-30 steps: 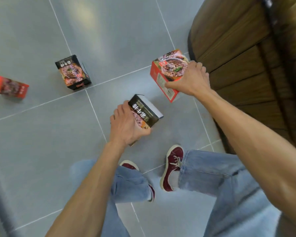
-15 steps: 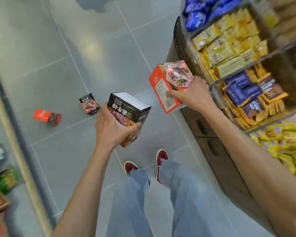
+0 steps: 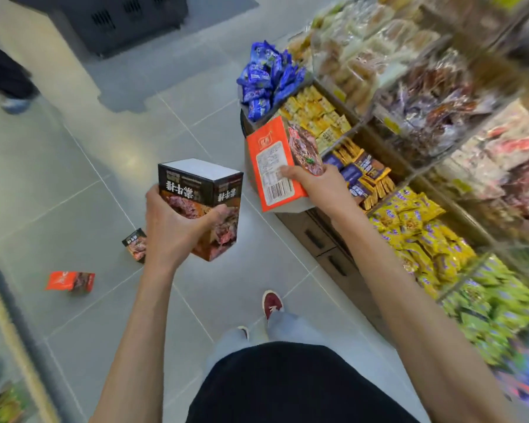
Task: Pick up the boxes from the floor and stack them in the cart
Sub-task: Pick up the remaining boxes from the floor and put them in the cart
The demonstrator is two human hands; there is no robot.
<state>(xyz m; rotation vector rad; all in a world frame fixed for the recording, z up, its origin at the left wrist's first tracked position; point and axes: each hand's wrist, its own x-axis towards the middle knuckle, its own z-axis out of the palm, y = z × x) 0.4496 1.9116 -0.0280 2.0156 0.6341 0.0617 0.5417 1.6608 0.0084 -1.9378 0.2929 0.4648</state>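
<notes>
Boxes are in both hands, near the centre of the frame. We see the left hand [image 3: 177,227] closed around the black box [image 3: 206,203], with the thumb across its front face and the fingers behind it; the box stands upright above the hand, its white top face turned up. The right hand [image 3: 316,186] grips the orange box [image 3: 271,160] at its lower right corner, thumb on the white label, and the box leans to the upper left of the hand. On the floor [image 3: 74,193], at the lower left of the frame, lie a small black box [image 3: 134,244], just left of the left wrist, and an orange-red box [image 3: 71,281] further down and left. Shelves of snack packets [image 3: 409,233] fill the right side.
</notes>
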